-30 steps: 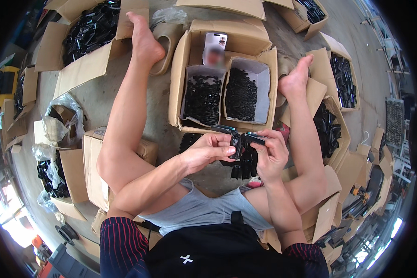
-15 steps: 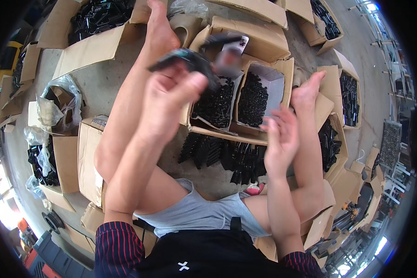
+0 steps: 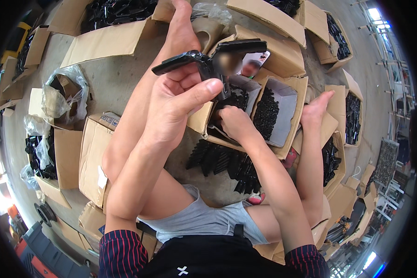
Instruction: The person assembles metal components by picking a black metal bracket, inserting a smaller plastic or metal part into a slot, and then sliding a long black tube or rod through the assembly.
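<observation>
Left fingers (image 3: 200, 95) still pinch a black part (image 3: 205, 67); right fingers (image 3: 223, 112), grip unclear, have reached the carton (image 3: 293, 121).

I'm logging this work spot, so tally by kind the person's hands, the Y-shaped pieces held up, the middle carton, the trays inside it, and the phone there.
Hands: 2 (left hand, right hand)
Black Y-shaped piece: 1
Open carton: 1
Grey-lined trays: 2
Phone: 1
Total: 7

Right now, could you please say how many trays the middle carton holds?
2: left tray, partly hidden by the right hand, and right tray beside it; more could be hidden underneath.
</observation>
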`<state>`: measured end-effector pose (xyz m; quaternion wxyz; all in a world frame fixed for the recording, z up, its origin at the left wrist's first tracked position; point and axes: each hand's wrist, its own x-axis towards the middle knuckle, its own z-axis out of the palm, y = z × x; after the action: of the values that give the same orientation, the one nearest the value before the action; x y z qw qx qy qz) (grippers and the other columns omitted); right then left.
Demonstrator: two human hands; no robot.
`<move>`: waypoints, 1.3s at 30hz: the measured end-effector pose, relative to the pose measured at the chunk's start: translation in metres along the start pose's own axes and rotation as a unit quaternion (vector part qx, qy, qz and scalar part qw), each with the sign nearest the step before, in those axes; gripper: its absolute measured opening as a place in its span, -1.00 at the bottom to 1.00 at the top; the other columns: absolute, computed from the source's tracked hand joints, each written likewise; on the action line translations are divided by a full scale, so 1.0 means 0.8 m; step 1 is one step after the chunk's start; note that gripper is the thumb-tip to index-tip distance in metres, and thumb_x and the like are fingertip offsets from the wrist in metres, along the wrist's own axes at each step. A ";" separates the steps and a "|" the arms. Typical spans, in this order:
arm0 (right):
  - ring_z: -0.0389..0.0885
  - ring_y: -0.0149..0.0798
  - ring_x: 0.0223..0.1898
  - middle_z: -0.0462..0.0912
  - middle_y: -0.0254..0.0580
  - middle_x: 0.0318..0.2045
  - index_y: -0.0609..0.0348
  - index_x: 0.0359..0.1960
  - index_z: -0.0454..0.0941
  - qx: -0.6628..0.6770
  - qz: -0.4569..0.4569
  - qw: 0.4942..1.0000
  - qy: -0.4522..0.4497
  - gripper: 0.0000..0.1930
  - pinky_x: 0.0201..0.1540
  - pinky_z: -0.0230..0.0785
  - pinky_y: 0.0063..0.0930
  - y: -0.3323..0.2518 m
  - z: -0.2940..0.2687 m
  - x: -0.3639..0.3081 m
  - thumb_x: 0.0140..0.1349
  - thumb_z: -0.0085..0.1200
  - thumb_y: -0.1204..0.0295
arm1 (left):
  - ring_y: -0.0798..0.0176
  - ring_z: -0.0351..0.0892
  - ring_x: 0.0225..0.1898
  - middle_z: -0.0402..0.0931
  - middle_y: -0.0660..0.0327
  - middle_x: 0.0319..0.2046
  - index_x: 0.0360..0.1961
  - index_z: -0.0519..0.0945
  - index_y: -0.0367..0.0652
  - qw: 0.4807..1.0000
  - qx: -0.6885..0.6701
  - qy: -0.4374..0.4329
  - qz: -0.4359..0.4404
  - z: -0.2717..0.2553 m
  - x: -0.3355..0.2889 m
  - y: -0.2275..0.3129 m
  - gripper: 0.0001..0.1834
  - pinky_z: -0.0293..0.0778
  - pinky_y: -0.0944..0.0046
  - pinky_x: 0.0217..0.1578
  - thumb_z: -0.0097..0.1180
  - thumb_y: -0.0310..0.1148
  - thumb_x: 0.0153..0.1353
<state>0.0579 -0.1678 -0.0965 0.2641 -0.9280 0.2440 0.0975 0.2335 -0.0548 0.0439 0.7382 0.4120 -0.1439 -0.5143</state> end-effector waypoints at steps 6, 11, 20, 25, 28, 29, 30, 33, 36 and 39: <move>0.71 0.02 -0.15 0.68 0.08 -0.14 0.26 -0.05 0.55 0.182 0.093 0.977 0.061 -0.82 -0.03 0.59 -0.22 -0.017 -0.040 -0.015 0.34 0.05 0.53 | 0.56 0.59 -0.19 0.71 0.14 -0.10 0.04 0.60 -0.21 0.999 0.047 -0.010 0.007 -0.002 0.005 -0.012 -0.64 0.26 0.55 -0.43 0.34 -0.43 0.23; 0.67 -0.24 -0.08 0.65 -0.11 -0.08 0.24 0.03 0.51 0.705 0.153 0.675 0.156 -0.81 -0.01 0.56 -0.41 -0.038 -0.085 -0.069 0.43 0.07 0.53 | 0.63 0.55 -0.25 0.72 0.26 -0.13 -0.02 0.65 -0.14 0.999 0.047 0.006 -0.020 -0.001 0.011 -0.032 -0.72 0.28 0.57 -0.39 0.34 -0.42 0.25; 0.64 -0.39 -0.05 0.66 -0.23 -0.04 0.34 0.03 0.65 0.595 0.076 0.736 0.312 -0.74 0.11 0.50 -0.53 -0.080 -0.129 -0.117 0.32 0.18 0.66 | 0.66 0.52 -0.33 0.73 0.36 -0.20 -0.07 0.68 -0.10 0.995 0.041 -0.049 -0.072 0.011 0.008 -0.068 -0.77 0.30 0.58 -0.38 0.35 -0.41 0.24; 0.66 -0.39 -0.06 0.70 -0.10 -0.06 0.39 -0.06 0.64 0.520 0.039 0.716 0.463 -0.79 0.07 0.53 -0.55 -0.106 -0.132 -0.107 0.27 0.23 0.70 | 0.67 0.43 -0.40 0.65 0.45 -0.33 -0.09 0.68 -0.11 0.993 0.024 -0.081 -0.088 0.018 0.000 -0.069 -0.78 0.30 0.57 -0.40 0.36 -0.43 0.23; 0.68 -0.35 -0.05 0.71 -0.04 -0.08 0.40 -0.11 0.64 0.500 0.026 0.709 0.497 -0.82 0.07 0.55 -0.52 -0.113 -0.129 -0.105 0.26 0.24 0.70 | 0.67 0.40 -0.43 0.60 0.49 -0.37 -0.12 0.66 -0.10 0.992 0.012 -0.071 -0.100 0.029 -0.007 -0.065 -0.79 0.30 0.57 -0.42 0.37 -0.45 0.22; 0.69 -0.34 -0.06 0.71 -0.02 -0.08 0.40 -0.12 0.64 0.492 0.022 0.706 0.508 -0.83 0.08 0.55 -0.50 -0.114 -0.126 -0.104 0.26 0.24 0.70 | 0.67 0.39 -0.44 0.59 0.49 -0.37 -0.12 0.66 -0.11 0.992 0.012 -0.078 -0.100 0.028 -0.009 -0.065 -0.79 0.30 0.58 -0.43 0.37 -0.45 0.22; 0.69 -0.32 -0.06 0.71 0.00 -0.08 0.41 -0.13 0.64 0.485 0.018 0.704 0.519 -0.84 0.08 0.56 -0.49 -0.116 -0.123 -0.102 0.26 0.25 0.69 | 0.67 0.39 -0.44 0.59 0.49 -0.36 -0.13 0.66 -0.11 0.991 0.011 -0.085 -0.099 0.025 -0.009 -0.066 -0.79 0.29 0.58 -0.43 0.37 -0.46 0.22; 0.70 -0.28 -0.05 0.72 0.01 -0.10 0.41 -0.13 0.64 0.454 0.031 0.689 0.564 -0.84 0.08 0.56 -0.48 -0.114 -0.116 -0.101 0.25 0.25 0.70 | 0.66 0.36 -0.46 0.57 0.50 -0.38 -0.14 0.65 -0.10 0.989 0.006 -0.108 -0.103 0.030 -0.007 -0.075 -0.79 0.28 0.58 -0.46 0.39 -0.45 0.21; 0.71 -0.27 -0.06 0.73 0.01 -0.11 0.42 -0.14 0.66 0.409 0.023 0.681 0.607 -0.83 0.08 0.57 -0.47 -0.120 -0.104 -0.088 0.24 0.26 0.70 | 0.66 0.36 -0.47 0.55 0.50 -0.40 -0.17 0.65 -0.09 0.990 -0.001 -0.094 -0.101 0.025 -0.011 -0.075 -0.80 0.25 0.57 -0.47 0.40 -0.45 0.20; 0.72 -0.23 -0.06 0.73 0.05 -0.15 0.40 -0.17 0.61 0.379 0.032 0.692 0.614 -0.84 0.07 0.57 -0.43 -0.117 -0.094 -0.082 0.22 0.27 0.72 | 0.65 0.36 -0.48 0.54 0.51 -0.42 -0.21 0.64 -0.07 0.991 -0.010 -0.087 -0.100 0.028 -0.014 -0.076 -0.81 0.23 0.56 -0.48 0.41 -0.45 0.19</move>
<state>0.0522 -0.1128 0.0283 0.3812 -0.5942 0.3980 -0.5858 0.1752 -0.0631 0.0143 0.6720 0.3709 -0.1605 -0.6205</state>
